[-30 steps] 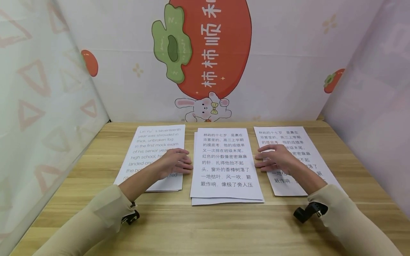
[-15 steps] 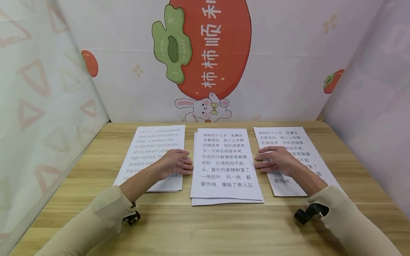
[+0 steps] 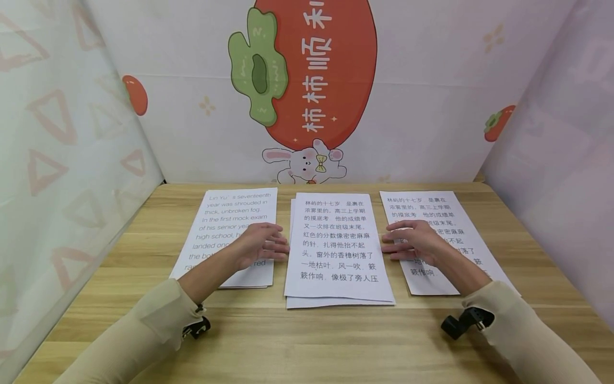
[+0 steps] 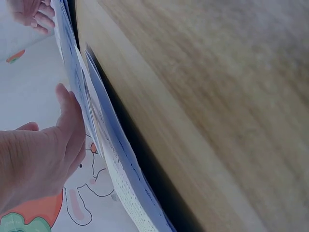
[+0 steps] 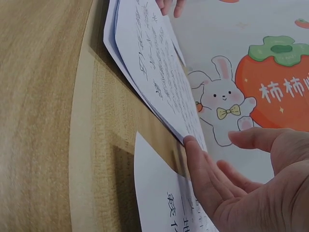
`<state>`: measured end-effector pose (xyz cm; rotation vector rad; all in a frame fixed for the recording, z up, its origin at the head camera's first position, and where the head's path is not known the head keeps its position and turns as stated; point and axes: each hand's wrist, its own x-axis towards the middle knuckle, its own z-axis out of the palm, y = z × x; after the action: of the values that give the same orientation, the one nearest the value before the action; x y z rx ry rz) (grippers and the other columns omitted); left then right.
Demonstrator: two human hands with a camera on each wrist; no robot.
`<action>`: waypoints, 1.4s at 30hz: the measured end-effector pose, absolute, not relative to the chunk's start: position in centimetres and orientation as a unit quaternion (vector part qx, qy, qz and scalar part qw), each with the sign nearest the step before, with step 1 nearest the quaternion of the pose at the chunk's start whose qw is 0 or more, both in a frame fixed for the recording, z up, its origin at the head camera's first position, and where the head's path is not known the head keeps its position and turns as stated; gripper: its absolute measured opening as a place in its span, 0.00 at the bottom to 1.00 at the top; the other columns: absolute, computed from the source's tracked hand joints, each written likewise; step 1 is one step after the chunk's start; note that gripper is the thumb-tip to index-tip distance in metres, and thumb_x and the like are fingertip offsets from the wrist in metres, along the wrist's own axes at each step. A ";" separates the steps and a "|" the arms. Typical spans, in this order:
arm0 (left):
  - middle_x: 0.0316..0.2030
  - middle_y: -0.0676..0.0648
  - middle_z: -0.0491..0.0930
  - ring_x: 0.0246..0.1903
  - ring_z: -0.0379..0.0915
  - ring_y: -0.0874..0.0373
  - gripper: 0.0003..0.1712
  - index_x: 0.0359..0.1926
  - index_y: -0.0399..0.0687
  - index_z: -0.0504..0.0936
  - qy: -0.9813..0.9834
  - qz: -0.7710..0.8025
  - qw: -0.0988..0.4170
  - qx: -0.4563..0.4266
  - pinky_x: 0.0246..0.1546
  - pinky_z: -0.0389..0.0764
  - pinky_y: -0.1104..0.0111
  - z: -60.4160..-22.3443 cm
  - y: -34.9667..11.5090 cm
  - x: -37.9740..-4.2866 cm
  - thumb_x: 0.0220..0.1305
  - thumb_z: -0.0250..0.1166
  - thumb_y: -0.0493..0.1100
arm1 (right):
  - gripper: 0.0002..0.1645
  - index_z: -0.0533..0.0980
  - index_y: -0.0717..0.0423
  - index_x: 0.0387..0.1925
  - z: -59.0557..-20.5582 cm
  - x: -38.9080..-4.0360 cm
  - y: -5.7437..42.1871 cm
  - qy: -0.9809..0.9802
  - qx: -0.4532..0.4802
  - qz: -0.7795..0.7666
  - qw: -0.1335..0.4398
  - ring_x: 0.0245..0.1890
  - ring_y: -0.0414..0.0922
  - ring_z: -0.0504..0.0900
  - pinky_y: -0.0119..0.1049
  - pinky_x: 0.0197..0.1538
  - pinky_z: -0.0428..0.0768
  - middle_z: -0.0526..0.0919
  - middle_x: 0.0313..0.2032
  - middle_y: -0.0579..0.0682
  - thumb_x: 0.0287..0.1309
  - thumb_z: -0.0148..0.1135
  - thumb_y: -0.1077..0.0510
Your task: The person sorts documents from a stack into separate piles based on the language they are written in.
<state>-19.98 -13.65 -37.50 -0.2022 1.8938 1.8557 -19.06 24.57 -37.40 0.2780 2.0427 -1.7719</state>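
Between left hand (image 3: 261, 246) and right hand (image 3: 417, 242), the paper stack (image 3: 337, 248) points lengthwise toward the wall (image 3: 427, 122); fingers (image 5: 201, 171) parted.

Small screened booth (image 3: 187, 138) around a wood-grain table (image 3: 312, 341); the kind of building cannot be told. Enclosure is shown by three upright walls: a white back panel (image 3: 422, 128) printed with an orange-red persimmon (image 3: 331, 64) and a rabbit (image 3: 307, 162), a left panel (image 3: 91, 192) bearing pinkish triangles (image 3: 66, 117), and a pale right panel (image 3: 571, 160).

White backdrop (image 3: 422, 128) with red persimmon (image 3: 347, 69) above rabbit (image 3: 307, 161)
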 end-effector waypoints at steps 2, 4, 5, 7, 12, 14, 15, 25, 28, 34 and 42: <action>0.55 0.31 0.77 0.40 0.86 0.51 0.24 0.70 0.29 0.65 0.692 0.678 0.235 -0.077 0.49 0.89 0.58 -37.5 -13.6 -20.1 0.80 0.48 0.37 | 0.32 0.63 0.69 0.70 -37.4 -19.1 24.6 0.734 0.099 -0.638 0.210 0.44 0.51 0.91 0.44 0.48 0.90 0.90 0.46 0.55 0.71 0.62 0.62; 0.55 0.31 0.78 0.40 0.86 0.51 0.24 0.71 0.30 0.65 0.695 0.677 0.231 -0.078 0.49 0.89 0.58 -37.4 -13.5 -20.2 0.80 0.47 0.36 | 0.33 0.63 0.69 0.70 -37.4 -19.1 24.6 0.735 0.098 -0.638 0.209 0.45 0.51 0.91 0.43 0.48 0.90 0.90 0.46 0.54 0.71 0.62 0.62; 0.55 0.31 0.78 0.41 0.86 0.51 0.24 0.71 0.30 0.65 0.696 0.676 0.229 -0.077 0.50 0.89 0.58 -37.4 -13.5 -20.2 0.80 0.47 0.35 | 0.33 0.63 0.69 0.71 -37.3 -19.1 24.5 0.735 0.098 -0.638 0.209 0.45 0.50 0.91 0.43 0.48 0.90 0.90 0.46 0.54 0.71 0.62 0.61; 0.55 0.32 0.79 0.41 0.85 0.51 0.23 0.70 0.31 0.66 0.698 0.674 0.228 -0.081 0.51 0.88 0.59 -37.3 -13.3 -20.3 0.79 0.47 0.34 | 0.34 0.63 0.69 0.71 -37.3 -19.1 24.5 0.734 0.098 -0.639 0.210 0.45 0.50 0.90 0.43 0.49 0.90 0.89 0.46 0.54 0.71 0.63 0.61; 0.52 0.34 0.81 0.39 0.84 0.53 0.22 0.69 0.30 0.68 0.701 0.672 0.230 -0.068 0.49 0.89 0.61 -37.4 -13.0 -20.6 0.77 0.50 0.30 | 0.35 0.62 0.69 0.72 -37.5 -19.3 24.3 0.729 0.092 -0.644 0.211 0.45 0.48 0.90 0.42 0.50 0.89 0.89 0.46 0.53 0.70 0.64 0.61; 0.48 0.36 0.82 0.37 0.84 0.55 0.22 0.67 0.29 0.69 0.702 0.671 0.229 -0.063 0.46 0.89 0.63 -37.5 -12.8 -20.7 0.76 0.52 0.29 | 0.35 0.62 0.69 0.72 -37.6 -19.3 24.3 0.729 0.089 -0.646 0.208 0.43 0.46 0.90 0.42 0.50 0.89 0.89 0.46 0.53 0.71 0.63 0.61; 0.45 0.37 0.83 0.36 0.83 0.55 0.22 0.67 0.29 0.70 0.703 0.671 0.229 -0.061 0.44 0.89 0.64 -37.6 -12.8 -20.7 0.75 0.54 0.28 | 0.35 0.62 0.69 0.72 -37.6 -19.3 24.2 0.729 0.088 -0.647 0.207 0.42 0.45 0.90 0.41 0.50 0.89 0.89 0.45 0.52 0.71 0.63 0.61; 0.42 0.39 0.87 0.30 0.81 0.58 0.24 0.61 0.30 0.73 0.748 0.625 0.217 -0.047 0.32 0.83 0.70 -38.0 -11.8 -20.6 0.65 0.66 0.25 | 0.32 0.63 0.69 0.70 -38.1 -19.5 24.0 0.726 0.082 -0.652 0.204 0.39 0.43 0.90 0.37 0.48 0.89 0.90 0.41 0.49 0.71 0.63 0.63; 0.43 0.38 0.88 0.29 0.81 0.59 0.24 0.60 0.30 0.74 0.750 0.625 0.213 -0.047 0.31 0.84 0.71 -38.2 -11.7 -20.5 0.64 0.66 0.24 | 0.32 0.64 0.69 0.69 -38.1 -19.5 23.9 0.722 0.087 -0.655 0.205 0.39 0.43 0.90 0.37 0.47 0.90 0.90 0.40 0.49 0.70 0.64 0.63; 0.40 0.41 0.88 0.30 0.83 0.57 0.23 0.59 0.30 0.75 0.751 0.623 0.215 -0.046 0.34 0.86 0.68 -38.2 -11.6 -20.5 0.64 0.66 0.25 | 0.32 0.64 0.68 0.69 -38.1 -19.4 23.8 0.714 0.099 -0.660 0.213 0.39 0.44 0.90 0.39 0.45 0.90 0.90 0.40 0.51 0.70 0.65 0.63; 0.44 0.38 0.87 0.37 0.86 0.54 0.13 0.52 0.32 0.75 0.744 0.625 0.233 -0.036 0.39 0.88 0.65 -38.5 -11.5 -20.6 0.68 0.60 0.26 | 0.32 0.63 0.68 0.69 -38.0 -19.3 23.8 0.712 0.092 -0.660 0.221 0.39 0.45 0.90 0.39 0.44 0.90 0.90 0.42 0.53 0.70 0.63 0.64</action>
<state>-20.60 -11.49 -38.48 -0.0994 2.0444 1.7179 -19.30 23.79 -38.01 0.2556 1.9676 -1.8255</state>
